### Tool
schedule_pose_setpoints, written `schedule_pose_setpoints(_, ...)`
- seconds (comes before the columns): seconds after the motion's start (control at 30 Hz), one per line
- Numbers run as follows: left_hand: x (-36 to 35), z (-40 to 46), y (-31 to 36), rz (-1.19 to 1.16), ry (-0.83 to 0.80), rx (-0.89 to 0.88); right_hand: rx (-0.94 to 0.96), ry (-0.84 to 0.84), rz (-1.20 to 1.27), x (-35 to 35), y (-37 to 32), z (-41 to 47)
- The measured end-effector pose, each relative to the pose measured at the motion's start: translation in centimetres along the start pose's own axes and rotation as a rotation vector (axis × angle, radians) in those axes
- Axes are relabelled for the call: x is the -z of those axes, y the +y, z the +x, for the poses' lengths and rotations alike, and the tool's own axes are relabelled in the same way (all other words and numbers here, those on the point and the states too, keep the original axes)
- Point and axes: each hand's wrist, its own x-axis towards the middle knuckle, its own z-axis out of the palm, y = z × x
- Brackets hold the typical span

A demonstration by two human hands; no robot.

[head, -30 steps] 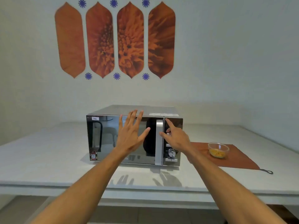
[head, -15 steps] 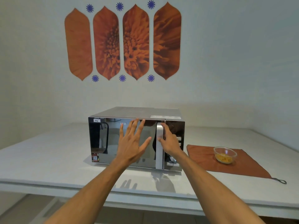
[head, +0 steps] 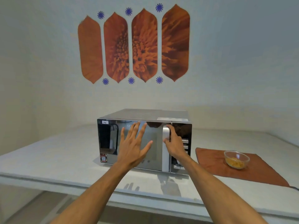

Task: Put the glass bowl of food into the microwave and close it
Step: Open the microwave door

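Note:
A silver microwave [head: 145, 114] with a mirrored door stands on the white table, its door closed. My left hand [head: 135, 145] lies flat on the door glass with the fingers spread. My right hand [head: 174, 143] is curled around the vertical silver door handle [head: 165, 152], fingers behind it and thumb in front. A glass bowl [head: 236, 159] with yellow food sits to the right of the microwave on an orange cloth [head: 215, 165], apart from both hands.
The white table [head: 48, 159] runs wide to the left and right, with its front edge close to me. A wall with orange flower panels [head: 134, 46] rises right behind the microwave. The control panel [head: 182, 147] with buttons sits beside the handle.
My right hand slid from the control panel onto the door handle and closed around it. My left hand stayed flat on the door. The view came closer and shifted left.

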Motion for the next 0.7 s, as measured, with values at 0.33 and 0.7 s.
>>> schedule_pose_setpoints(0.33,0.9,2.3,0.8,-0.147,-0.011,0.104,0.327,-0.088,-0.13,1.2,-3.6,-5.6)
schedule_pose_setpoints(0.7,5.7,1.2,1.7,-0.232,-0.095,0.19,0.469,0.284,-0.285,4.7,-5.5,-6.2)
